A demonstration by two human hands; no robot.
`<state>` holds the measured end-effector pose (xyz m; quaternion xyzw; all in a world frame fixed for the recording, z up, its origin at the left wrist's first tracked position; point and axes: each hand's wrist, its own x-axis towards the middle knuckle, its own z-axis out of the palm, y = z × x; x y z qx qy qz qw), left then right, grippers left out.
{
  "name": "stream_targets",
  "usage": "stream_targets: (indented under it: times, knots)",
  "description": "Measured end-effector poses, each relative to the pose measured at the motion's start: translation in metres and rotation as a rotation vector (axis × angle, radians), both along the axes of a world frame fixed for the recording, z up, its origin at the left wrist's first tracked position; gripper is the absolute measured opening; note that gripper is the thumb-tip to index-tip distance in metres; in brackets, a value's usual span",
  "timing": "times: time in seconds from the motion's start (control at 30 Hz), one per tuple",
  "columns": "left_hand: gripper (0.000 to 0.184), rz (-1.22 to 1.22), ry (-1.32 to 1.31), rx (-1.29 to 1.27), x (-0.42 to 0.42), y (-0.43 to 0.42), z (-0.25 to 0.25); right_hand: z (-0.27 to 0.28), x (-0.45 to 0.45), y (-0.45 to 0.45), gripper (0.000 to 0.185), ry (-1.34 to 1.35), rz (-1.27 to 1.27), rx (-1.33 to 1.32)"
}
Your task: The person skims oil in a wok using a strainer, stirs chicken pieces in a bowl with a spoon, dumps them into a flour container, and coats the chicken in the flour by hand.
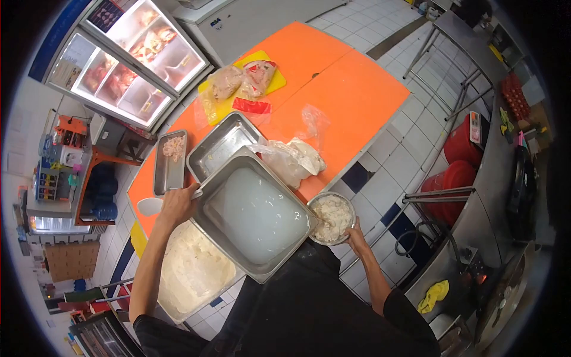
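A deep metal pan (262, 269) with cloudy, whitish liquid in it is in front of me, over the table's near edge. My left hand (177, 205) is closed at its left corner, around what looks like a white spoon (150, 206). Whether those fingers also grip the pan's rim, I cannot tell. On the other side, my right hand (355, 237) grips the rim of a round metal bowl (350, 209). Lumpy, pale flour mixture (334, 219) fills that bowl, which touches or nearly touches the pan's right corner. A tray of flour (196, 268) lies below my left hand.
On the orange table (345, 77) are an empty metal pan (229, 143), a narrow tray (169, 178) with minced meat, a plastic bag (288, 160), and bagged meat (256, 80) on a yellow board (276, 83). A lit display fridge (128, 65) stands at the upper left.
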<state>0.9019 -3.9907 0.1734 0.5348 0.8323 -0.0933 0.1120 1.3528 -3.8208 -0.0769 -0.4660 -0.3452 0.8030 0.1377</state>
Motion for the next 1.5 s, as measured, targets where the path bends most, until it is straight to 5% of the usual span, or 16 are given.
stream_targets:
  times: [0.4, 0.73, 0.87, 1.0, 1.07, 1.2, 1.3, 1.5]
  knots:
    - [0.036, 0.048, -0.078, -0.004, -0.081, -0.022, -0.093, 0.012, -0.010, -0.014, 0.080, 0.073, -0.043, -0.024]
    - [0.038, 0.081, -0.068, 0.059, -0.097, -0.030, -0.119, 0.038, 0.000, -0.013, 0.083, -0.009, -0.228, 0.019]
    - [0.025, 0.220, -0.161, 0.579, -0.068, -0.013, -0.050, 0.028, 0.003, -0.005, 0.081, 0.059, -0.280, 0.052]
    - [0.024, 0.434, -0.436, 0.788, -0.017, 0.011, 0.004, 0.039, -0.008, 0.015, 0.078, 0.051, -0.316, 0.064]
    - [0.029, 0.439, -0.924, 1.296, 0.008, 0.033, 0.007, 0.045, -0.015, 0.035, 0.076, 0.062, -0.348, 0.091]
    - [0.036, 0.401, -1.385, 1.606, 0.106, 0.119, 0.032, 0.039, -0.014, 0.099, 0.069, 0.026, -0.268, 0.085]
    - [0.038, 0.295, -1.546, 1.780, 0.176, 0.193, 0.012, 0.024, -0.024, 0.153, 0.069, -0.048, -0.232, 0.135]
    - [0.040, 0.694, -1.446, 1.620, 0.248, 0.352, -0.090, 0.002, -0.039, 0.248, 0.074, 0.017, 0.006, 0.082]
